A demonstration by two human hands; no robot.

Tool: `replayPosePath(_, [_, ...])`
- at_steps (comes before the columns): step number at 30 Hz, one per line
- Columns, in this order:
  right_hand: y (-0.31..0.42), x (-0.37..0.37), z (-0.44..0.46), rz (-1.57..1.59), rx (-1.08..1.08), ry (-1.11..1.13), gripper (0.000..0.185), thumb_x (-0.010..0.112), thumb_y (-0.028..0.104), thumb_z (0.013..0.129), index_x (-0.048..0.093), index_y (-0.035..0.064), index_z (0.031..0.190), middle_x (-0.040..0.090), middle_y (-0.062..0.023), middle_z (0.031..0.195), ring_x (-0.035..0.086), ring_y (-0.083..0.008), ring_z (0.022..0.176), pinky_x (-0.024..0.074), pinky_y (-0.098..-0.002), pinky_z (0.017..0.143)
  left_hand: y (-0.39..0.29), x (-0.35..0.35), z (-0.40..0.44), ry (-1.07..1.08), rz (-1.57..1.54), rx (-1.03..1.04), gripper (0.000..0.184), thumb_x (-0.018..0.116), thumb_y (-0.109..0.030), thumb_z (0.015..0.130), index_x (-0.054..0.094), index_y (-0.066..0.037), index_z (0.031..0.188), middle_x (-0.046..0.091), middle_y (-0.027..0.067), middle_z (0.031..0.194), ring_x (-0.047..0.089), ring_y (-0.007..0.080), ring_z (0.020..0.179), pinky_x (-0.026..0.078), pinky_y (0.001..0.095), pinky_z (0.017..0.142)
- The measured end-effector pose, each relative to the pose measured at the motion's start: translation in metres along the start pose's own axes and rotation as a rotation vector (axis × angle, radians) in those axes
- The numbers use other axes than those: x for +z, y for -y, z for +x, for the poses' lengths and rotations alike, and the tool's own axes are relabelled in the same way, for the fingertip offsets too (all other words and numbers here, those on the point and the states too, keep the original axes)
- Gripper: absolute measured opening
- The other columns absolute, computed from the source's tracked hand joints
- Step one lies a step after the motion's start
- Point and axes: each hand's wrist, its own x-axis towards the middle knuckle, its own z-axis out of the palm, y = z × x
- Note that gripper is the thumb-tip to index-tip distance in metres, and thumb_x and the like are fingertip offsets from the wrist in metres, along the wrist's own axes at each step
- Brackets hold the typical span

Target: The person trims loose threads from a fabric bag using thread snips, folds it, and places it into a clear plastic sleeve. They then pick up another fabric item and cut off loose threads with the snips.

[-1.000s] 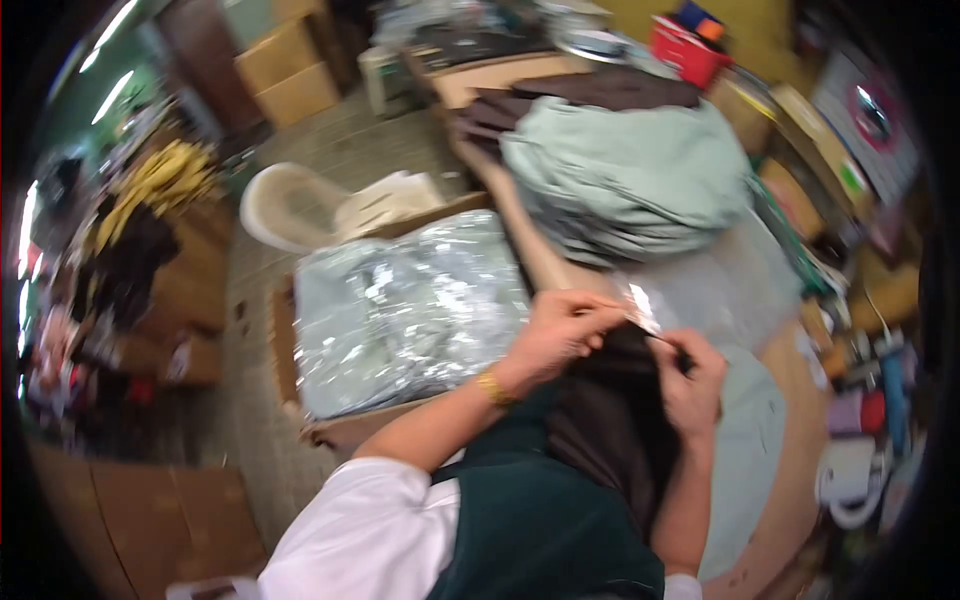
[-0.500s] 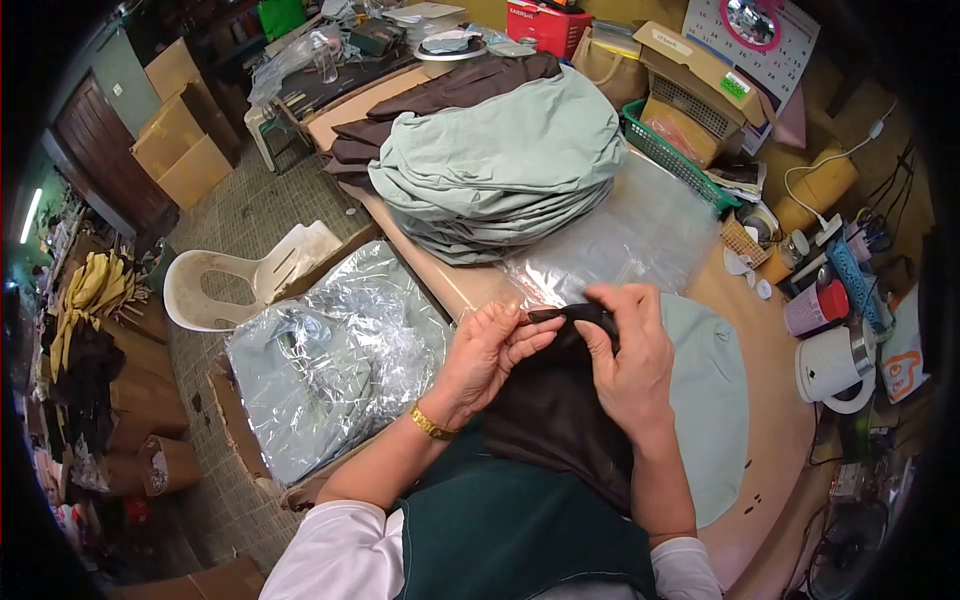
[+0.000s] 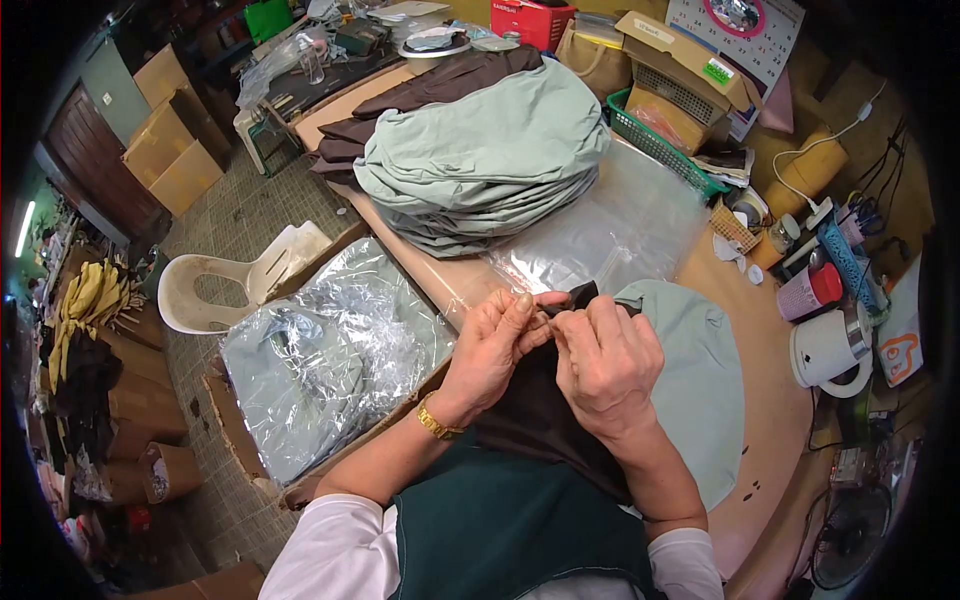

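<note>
Dark brown fabric [image 3: 530,405] hangs across my lap and up to the table edge. My left hand [image 3: 492,340] pinches its upper edge between thumb and fingers. Close beside it, my right hand [image 3: 610,360] is closed on the same edge, and a dark flap stands up above the fingers. The fingertips almost meet, and the bit of cloth between them is partly hidden. Under and right of my right hand lies a pale green fabric piece [image 3: 695,380]. Beyond my hands are clear plastic bags [image 3: 610,225] and a stack of pale green fabric covers [image 3: 480,145].
At left, a cardboard box [image 3: 238,440] holds plastic-wrapped pale green fabric [image 3: 320,370], beside a white plastic chair [image 3: 200,290]. Along the right edge stand a white electric kettle [image 3: 825,350], a pink cup [image 3: 810,290] and a green basket [image 3: 660,150]. Brown fabric [image 3: 450,80] lies behind the stack.
My right hand has turned over, knuckles now up, and moved closer to my left hand. The dark fabric edge now sticks up between them. The view has shifted slightly.
</note>
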Motion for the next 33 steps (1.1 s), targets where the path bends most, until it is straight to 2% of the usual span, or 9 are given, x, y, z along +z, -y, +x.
replayPosePath(4, [-0.016,0.008,0.003,0.204,0.12,-0.099,0.018,0.073,0.011,0.074,0.065,0.0056,0.09,0.046,-0.0039,0.071,0.051,-0.0184,0.058,0.037,-0.0311,0.054,-0.002,0.009,-0.007,-0.028,-0.039,0.0,0.023,0.045,-0.021,0.104,0.05,-0.002,0.092,0.062,0.0195,0.117,0.064,0.0136,0.095,0.055,0.0271,0.086])
replayPosePath(7, [-0.055,0.032,-0.019,1.02,0.614,0.253,0.02,0.075,0.014,0.081,0.065,-0.0026,0.085,0.057,-0.0013,0.07,0.05,-0.0082,0.062,0.0411,-0.0241,0.059,-0.013,-0.001,-0.005,-0.08,0.157,0.123,0.028,0.042,-0.026,0.104,0.054,-0.001,0.099,0.064,0.0169,0.113,0.065,0.0165,0.093,0.054,0.031,0.086])
replayPosePath(13, [-0.077,0.03,-0.023,0.943,0.787,0.086,0.02,0.067,0.013,0.09,0.063,0.0,0.077,0.052,0.0062,0.064,0.044,-0.0024,0.06,0.0366,-0.0219,0.055,-0.025,-0.063,0.025,-0.365,0.625,0.457,0.044,0.032,-0.037,0.103,0.047,-0.006,0.129,0.052,0.0126,0.131,0.05,0.0215,0.12,0.04,0.0402,0.101])
replayPosePath(15, [-0.074,0.039,-0.021,0.975,0.802,-0.02,0.015,0.066,0.012,0.091,0.063,0.0002,0.082,0.052,0.0057,0.064,0.044,-0.0024,0.059,0.0357,-0.0215,0.055,0.006,-0.039,0.011,-0.126,0.917,0.424,0.055,0.058,-0.026,0.094,0.037,-0.005,0.14,0.042,0.009,0.138,0.043,0.0239,0.127,0.038,0.0401,0.103])
replayPosePath(18, [-0.044,0.038,-0.01,0.903,0.814,-0.275,0.01,0.062,0.009,0.093,0.061,0.0002,0.096,0.053,0.0041,0.071,0.045,-0.0029,0.061,0.036,-0.0211,0.055,0.052,-0.043,0.012,-0.024,0.903,0.259,0.047,0.07,-0.027,0.089,0.053,0.004,0.119,0.059,0.0152,0.094,0.056,0.0228,0.086,0.046,0.0349,0.08])
replayPosePath(21, [-0.032,0.057,-0.04,0.718,0.529,-0.189,0.032,0.065,0.002,0.087,0.057,0.004,0.118,0.055,-0.0048,0.089,0.054,-0.0131,0.071,0.0443,-0.026,0.06,0.058,-0.045,0.019,-0.123,0.901,0.319,0.028,0.054,-0.018,0.098,0.053,0.002,0.078,0.042,0.0099,0.057,0.034,0.018,0.057,0.036,0.0352,0.053])
replayPosePath(23, [-0.036,0.074,-0.057,0.516,0.419,0.055,0.047,0.07,0.001,0.079,0.056,0.0083,0.123,0.056,-0.0126,0.088,0.06,-0.0275,0.071,0.0484,-0.0352,0.062,0.03,-0.049,0.02,-0.202,1.023,0.324,0.028,0.053,-0.019,0.099,0.055,0.001,0.08,0.044,0.0105,0.058,0.038,0.0172,0.057,0.037,0.0344,0.054])
replayPosePath(29, [-0.098,0.101,-0.101,0.284,0.577,0.18,0.05,0.066,0.001,0.077,0.053,0.0111,0.125,0.058,-0.0098,0.075,0.062,-0.0299,0.069,0.0478,-0.0402,0.063,-0.055,-0.156,0.011,-0.662,0.779,0.321,0.039,0.048,-0.034,0.102,0.063,-0.004,0.081,0.048,-0.0018,0.052,0.044,0.0074,0.042,0.036,0.0258,0.042])
replayPosePath(33, [-0.097,0.104,-0.098,0.269,0.559,0.172,0.04,0.066,0.0,0.083,0.055,0.0108,0.12,0.055,-0.0104,0.074,0.06,-0.0266,0.067,0.0468,-0.0361,0.062,-0.023,-0.136,0.014,-0.335,0.93,0.237,0.036,0.048,-0.038,0.101,0.062,-0.005,0.103,0.057,0.003,0.069,0.05,0.0085,0.053,0.041,0.0245,0.049])
